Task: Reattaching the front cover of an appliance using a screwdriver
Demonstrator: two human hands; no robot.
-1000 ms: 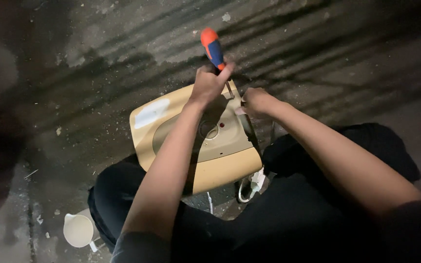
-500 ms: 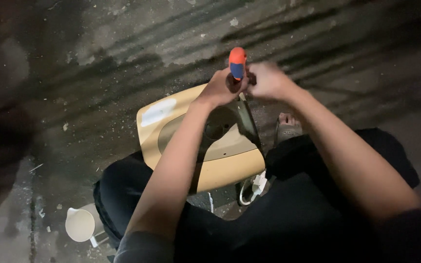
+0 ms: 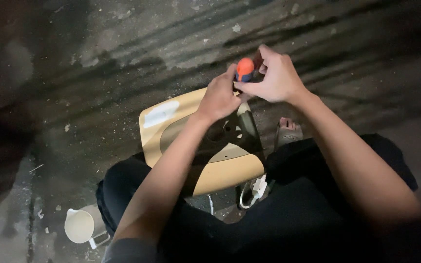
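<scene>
Both hands, left hand [image 3: 219,97] and right hand [image 3: 275,78], pinch (fingertips) the upright screwdriver [image 3: 244,69].

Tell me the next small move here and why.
Probably turn the screwdriver while pressing down: both the left hand and the right hand grip its orange handle, upright over the beige appliance base. Its tip is hidden.

Both hands on a screwdriver above a tan panel

The left hand [image 3: 220,97] and right hand [image 3: 276,78] close together around the orange-and-blue screwdriver handle [image 3: 244,69] at twelve o'clock — its end pointing up at the camera. The tan appliance panel [image 3: 205,146] rests across the black-trousered knees; a white cup [image 3: 80,225] stands at seven o'clock, a white plug [image 3: 258,186] at five — both on the concrete floor [image 3: 98,58].
</scene>
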